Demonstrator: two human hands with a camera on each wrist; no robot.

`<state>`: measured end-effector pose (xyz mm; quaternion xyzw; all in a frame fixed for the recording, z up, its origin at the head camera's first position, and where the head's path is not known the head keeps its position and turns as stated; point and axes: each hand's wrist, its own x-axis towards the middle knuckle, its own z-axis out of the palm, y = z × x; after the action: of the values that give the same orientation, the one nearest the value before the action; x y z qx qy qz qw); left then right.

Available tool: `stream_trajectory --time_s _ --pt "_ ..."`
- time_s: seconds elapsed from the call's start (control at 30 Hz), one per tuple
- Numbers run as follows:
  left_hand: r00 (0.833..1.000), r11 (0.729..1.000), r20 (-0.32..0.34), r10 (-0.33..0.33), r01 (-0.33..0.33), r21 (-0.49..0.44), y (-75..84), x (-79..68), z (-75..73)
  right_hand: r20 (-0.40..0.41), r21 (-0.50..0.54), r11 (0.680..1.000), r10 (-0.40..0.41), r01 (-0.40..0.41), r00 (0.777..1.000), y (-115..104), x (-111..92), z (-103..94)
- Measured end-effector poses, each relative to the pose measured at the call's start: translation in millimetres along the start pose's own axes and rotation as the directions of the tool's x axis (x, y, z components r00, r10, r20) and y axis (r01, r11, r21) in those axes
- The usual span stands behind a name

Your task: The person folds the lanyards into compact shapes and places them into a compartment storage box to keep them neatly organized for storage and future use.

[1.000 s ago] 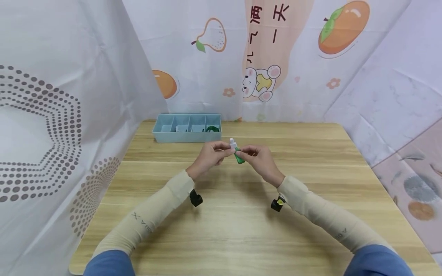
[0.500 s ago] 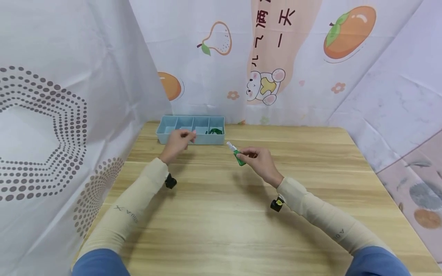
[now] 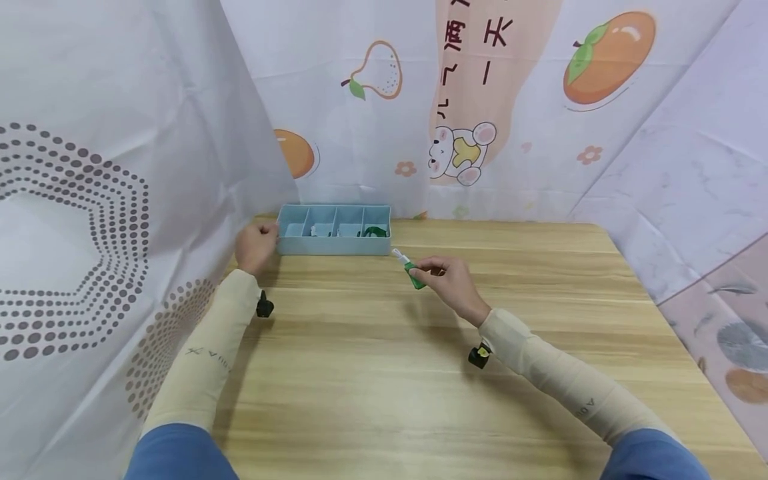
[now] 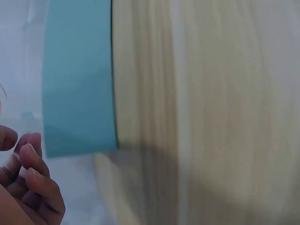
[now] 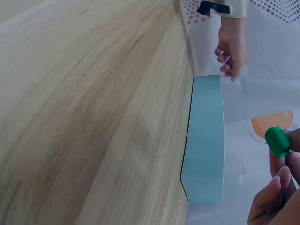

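A small green bottle with a white nozzle (image 3: 400,256) is in my right hand (image 3: 450,280), pinched between thumb and fingers above the table. It tilts, with the nozzle toward the upper left. From the right wrist view, the green end of the bottle (image 5: 278,141) shows at the fingertips. My left hand (image 3: 256,248) is at the left end of the blue box (image 3: 334,246), its fingers curled. A small white piece (image 5: 226,60) shows between those fingers in the right wrist view; its kind is unclear. The left wrist view shows the fingers (image 4: 40,185) beside the box's end.
The blue box has several compartments; green pieces (image 3: 376,232) lie in the rightmost, and small white pieces (image 3: 315,231) in a middle one. It stands at the back of the wooden table (image 3: 360,373), before a printed curtain (image 3: 528,153). Another curtain (image 3: 198,147) hangs at left.
My left hand has let go of the bottle and moved left, past the box's front, to its left end. The right hand stays nearly in place with the bottle, whose white top now looks narrower.
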<state>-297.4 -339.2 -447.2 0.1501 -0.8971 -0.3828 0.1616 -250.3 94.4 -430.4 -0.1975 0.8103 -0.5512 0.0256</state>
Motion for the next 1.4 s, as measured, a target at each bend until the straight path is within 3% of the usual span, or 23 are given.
stream_trajectory --time_s 0.17,0.43,0.63,0.87,1.07,1.3,1.4 --pt "0.995 0.995 0.054 -0.09 0.092 -0.041 -13.6 1.0 -2.1 0.001 0.002 1.0 -0.011 0.011 1.0 2.6 1.3 2.8" --pt "0.973 0.965 0.14 -0.186 0.207 -0.158 -21.0 8.0 -1.9 0.02 0.003 1.0 0.008 -0.008 1.0 7.4 4.8 7.2" --pt "0.946 0.916 0.233 -0.225 0.287 -0.28 -25.7 10.8 -7.0 0.029 -0.026 1.0 0.007 -0.006 1.0 3.3 9.7 11.6" --pt "0.928 0.891 0.284 -0.241 0.328 -0.315 -26.2 10.3 -11.0 0.048 -0.086 0.996 0.023 -0.019 0.999 -6.2 20.8 19.9" --pt "0.921 0.881 0.311 -0.235 0.337 -0.332 -24.9 10.1 -13.7 0.065 -0.134 0.989 -0.053 0.061 0.996 -24.6 44.8 32.9" --pt "0.907 0.831 0.333 -0.256 0.383 -0.403 -25.7 10.1 -11.0 0.06 -0.082 0.994 -0.074 0.078 0.996 -35.4 71.9 61.3" --pt "0.904 0.824 0.333 -0.268 0.394 -0.407 -25.4 10.6 -9.7 0.056 -0.057 0.995 -0.079 0.082 0.995 -37.0 80.4 74.8"
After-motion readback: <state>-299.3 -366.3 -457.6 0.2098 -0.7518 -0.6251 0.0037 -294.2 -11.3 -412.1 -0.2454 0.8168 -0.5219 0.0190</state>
